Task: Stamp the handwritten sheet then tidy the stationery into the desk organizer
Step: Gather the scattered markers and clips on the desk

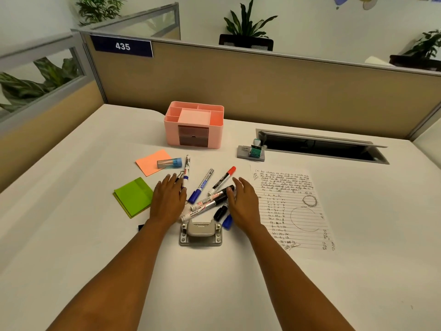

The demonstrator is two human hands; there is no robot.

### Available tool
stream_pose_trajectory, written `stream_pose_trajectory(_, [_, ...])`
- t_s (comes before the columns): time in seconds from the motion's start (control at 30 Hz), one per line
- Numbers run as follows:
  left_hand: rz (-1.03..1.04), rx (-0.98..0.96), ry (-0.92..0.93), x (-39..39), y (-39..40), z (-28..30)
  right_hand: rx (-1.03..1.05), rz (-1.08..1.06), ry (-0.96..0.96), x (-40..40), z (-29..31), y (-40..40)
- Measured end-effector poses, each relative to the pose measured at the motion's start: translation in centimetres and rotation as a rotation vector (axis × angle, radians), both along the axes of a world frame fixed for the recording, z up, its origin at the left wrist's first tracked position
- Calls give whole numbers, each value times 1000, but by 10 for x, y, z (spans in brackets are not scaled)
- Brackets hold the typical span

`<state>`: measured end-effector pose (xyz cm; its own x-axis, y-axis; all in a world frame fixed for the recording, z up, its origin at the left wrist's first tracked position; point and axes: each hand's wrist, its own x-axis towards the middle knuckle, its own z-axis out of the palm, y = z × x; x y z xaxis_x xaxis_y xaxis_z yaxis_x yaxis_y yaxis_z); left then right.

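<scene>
White desk w/ cubicle partition behind; pink organizer sits near the back edge, centre. Sheet lies flat toward the right edge, stamp on its pad just behind it, apart from the paper. Markers are scattered mid-desk, between both hands. Left hand and right hand rest palm-down, fingers loosely spread, gripping nothing; right fingertips touch a black marker.

Risks, as I judge them: sweeping markers together could roll one onto the sheet or off the front edge; a loose cap may smear ink. Stamp looks not yet used, so tidying first could skip that step. Hole punch near the wrists may get knocked.
</scene>
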<state>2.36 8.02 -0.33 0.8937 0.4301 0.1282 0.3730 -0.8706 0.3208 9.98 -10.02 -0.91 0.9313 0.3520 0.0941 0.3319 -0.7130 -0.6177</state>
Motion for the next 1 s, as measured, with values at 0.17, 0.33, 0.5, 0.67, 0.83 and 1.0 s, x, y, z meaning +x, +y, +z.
stream_pose_trajectory(0.17, [60, 11, 30, 7, 19, -11, -71, 40, 0, 6, -13, 13])
stream_pose_trajectory(0.33, [93, 18, 38, 14, 32, -19, -90, 53, -41, 8, -21, 22])
stream_pose_trajectory(0.5, [124, -17, 50, 21, 38, -24, -125, 79, -20, 12, -24, 30])
stream_pose_trajectory(0.67, [141, -19, 69, 24, 40, -27, -92, 118, -25, 11, -24, 43])
stream_pose_trajectory(0.83, [165, 31, 101, 23, 52, -29, -82, 182, -32, 8, -23, 62])
stream_pose_trajectory(1.0, [199, 34, 89, 18, 68, -28, -103, 264, -10, 5, -22, 84])
